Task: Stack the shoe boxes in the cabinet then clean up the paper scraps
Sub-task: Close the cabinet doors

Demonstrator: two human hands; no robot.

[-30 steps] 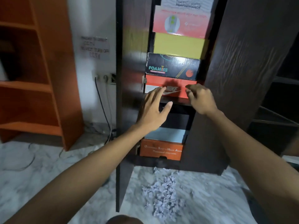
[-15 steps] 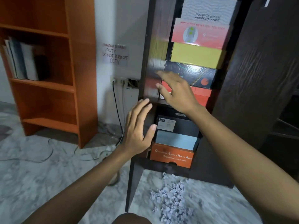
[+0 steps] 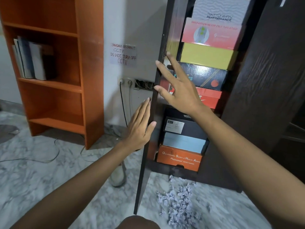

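A dark cabinet holds two stacks of shoe boxes. The upper shelf has a grey box, a pink one, a yellow box (image 3: 208,55), a black box (image 3: 206,76) and a red box (image 3: 208,100). Below sit a black box, a light blue box (image 3: 183,142) and an orange box (image 3: 179,160). The left cabinet door (image 3: 149,129) stands ajar, edge toward me. My left hand (image 3: 140,129) lies flat against its outer face. My right hand (image 3: 178,90) is spread, fingers on the door's edge. Crumpled paper scraps (image 3: 178,204) lie on the floor in front.
An orange bookshelf (image 3: 79,90) with a few books stands at the left. Wall sockets and cables (image 3: 123,103) run down between it and the cabinet, with loose cables on the marble floor. The right cabinet door (image 3: 267,96) is open.
Both hands left the red box on the upper shelf and moved left to the left door. My view shifted left, showing more of the bookshelf.
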